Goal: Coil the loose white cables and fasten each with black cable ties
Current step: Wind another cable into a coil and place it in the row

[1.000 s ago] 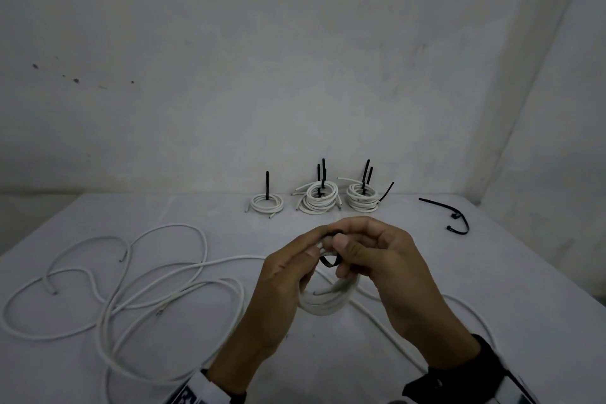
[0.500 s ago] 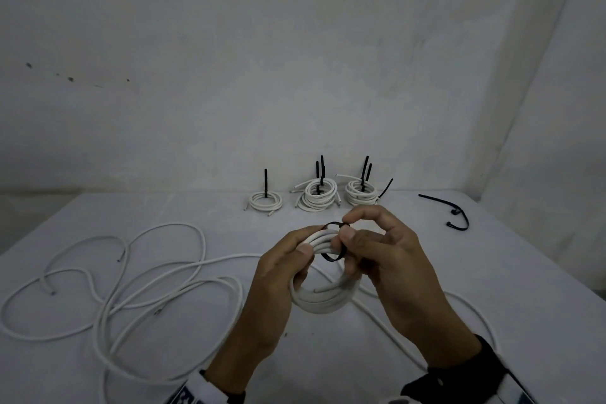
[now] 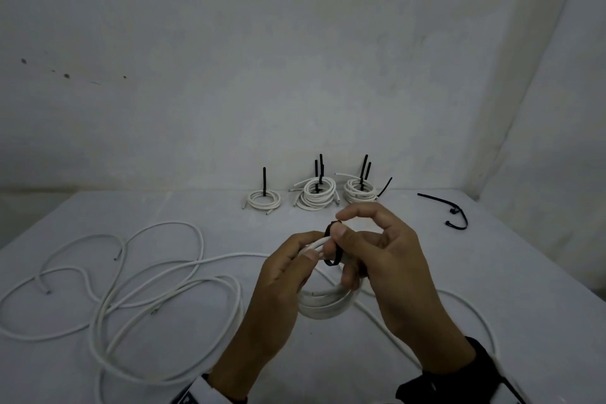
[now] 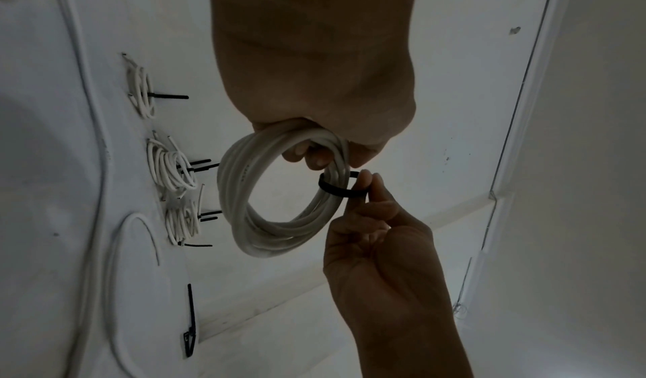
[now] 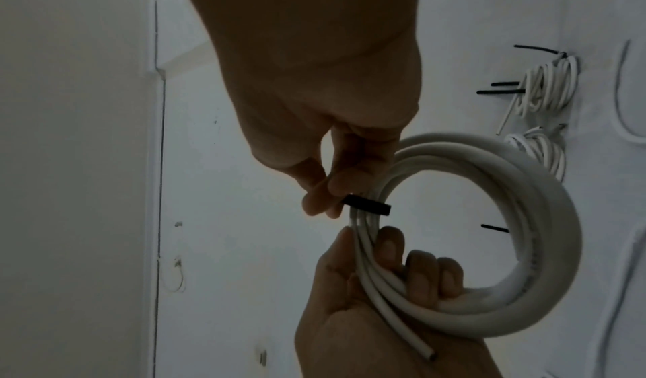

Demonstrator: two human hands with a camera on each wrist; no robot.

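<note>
A small coil of white cable [image 3: 328, 305] hangs above the table, and my left hand [image 3: 311, 249] grips its top left with fingers curled through the ring. A black cable tie [image 3: 331, 261] loops loosely round the coil's strands just right of that grip. My right hand [image 3: 337, 223] pinches the tie's outer side between thumb and fingertips, with the index finger arched above. The left wrist view shows the tie [image 4: 335, 189] as a slack loop round the coil [image 4: 244, 179]. The right wrist view shows the tie [image 5: 367, 204] crossing the strands, with a cut cable end below the left hand [image 5: 384, 273].
Three tied coils [image 3: 264, 200] [image 3: 319, 195] [image 3: 360, 190] with upright black tie tails stand at the table's back. Spare black ties [image 3: 454, 213] lie at the back right. Loose white cable [image 3: 147, 279] sprawls over the left half and runs under my hands. Walls close the back and right.
My right fingers have spread and the index has lifted, baring the black tie loop. The coil stays in my left hand at about the same spot.
</note>
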